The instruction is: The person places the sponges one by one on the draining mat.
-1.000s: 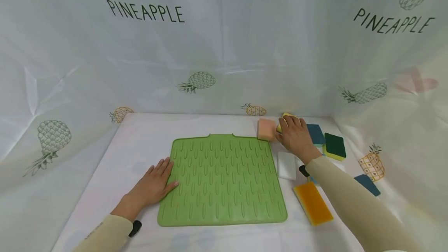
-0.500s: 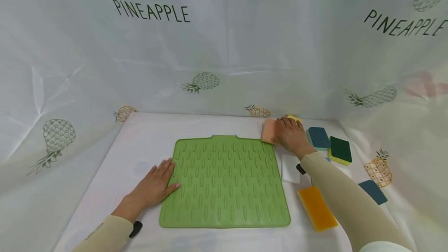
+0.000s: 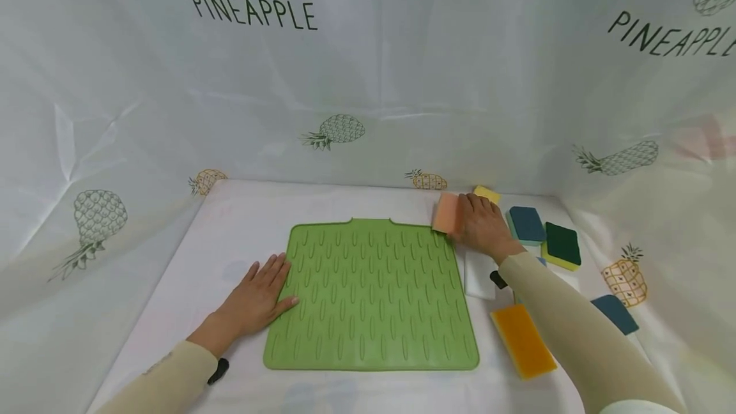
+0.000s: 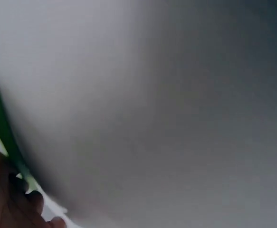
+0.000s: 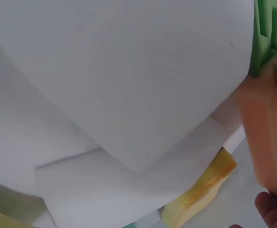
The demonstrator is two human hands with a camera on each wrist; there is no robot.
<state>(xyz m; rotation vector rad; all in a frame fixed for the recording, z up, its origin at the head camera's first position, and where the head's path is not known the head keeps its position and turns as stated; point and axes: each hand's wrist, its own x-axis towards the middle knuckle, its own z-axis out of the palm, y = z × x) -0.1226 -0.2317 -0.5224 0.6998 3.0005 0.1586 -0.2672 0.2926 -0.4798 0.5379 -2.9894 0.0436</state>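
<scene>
Right hand pinching a peach sponge — at the green mat's far right corner

The left hand lies with fingers straight across the mat's left edge — on the worktop, a white sponge sits beside the right edge.
</scene>
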